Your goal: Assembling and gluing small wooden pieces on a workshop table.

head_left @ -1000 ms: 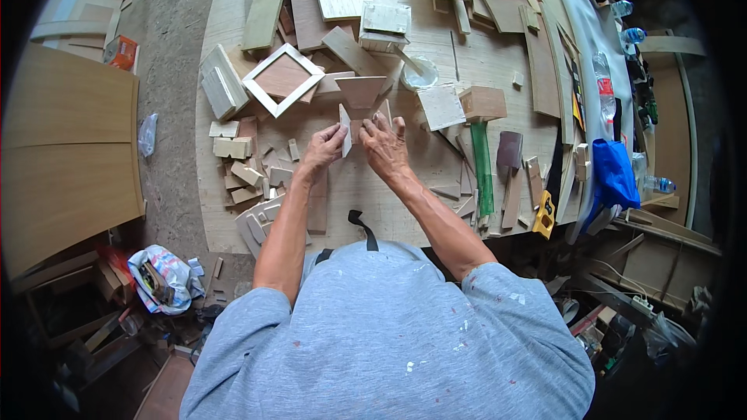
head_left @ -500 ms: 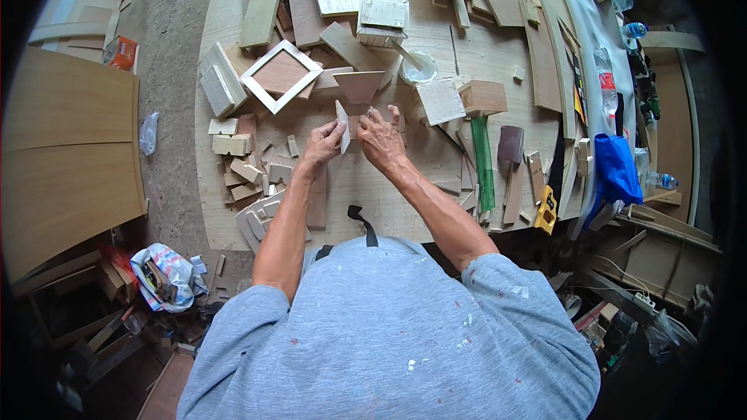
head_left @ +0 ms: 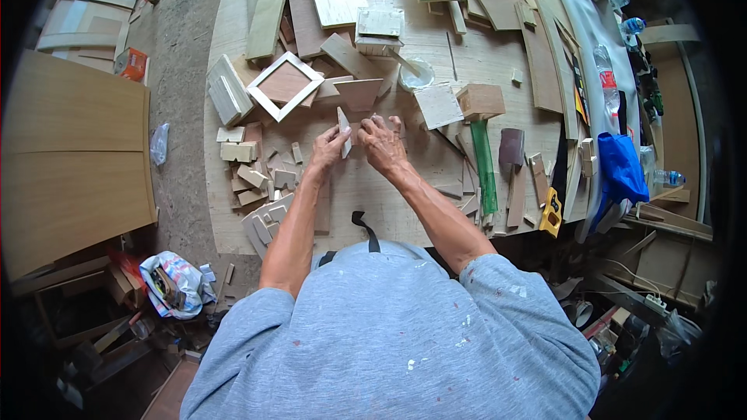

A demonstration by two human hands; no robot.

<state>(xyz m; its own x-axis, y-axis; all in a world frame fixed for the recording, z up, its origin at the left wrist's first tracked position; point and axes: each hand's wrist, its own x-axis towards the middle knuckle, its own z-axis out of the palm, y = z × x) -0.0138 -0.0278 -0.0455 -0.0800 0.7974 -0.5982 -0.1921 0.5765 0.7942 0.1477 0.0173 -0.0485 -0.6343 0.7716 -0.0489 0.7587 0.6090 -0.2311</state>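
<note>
In my left hand a thin pale wooden piece stands nearly edge-on, pinched between thumb and fingers. My right hand is just to its right, its fingers bent and drawn together; whatever they grip is hidden behind them. Just beyond both hands a brown trapezoid board leans up. A white square frame lies to the left of it on other pieces. To the right are a pale square panel and a brown wooden box.
Small wood offcuts cluster on the worktable at left. A white tub with a stick stands beyond my right hand. At right lie a green strip, a saw with a yellow handle and a blue bag.
The fingers of my right hand have curled in closer together. My left hand still holds the pale piece. The whole view has shifted slightly.
</note>
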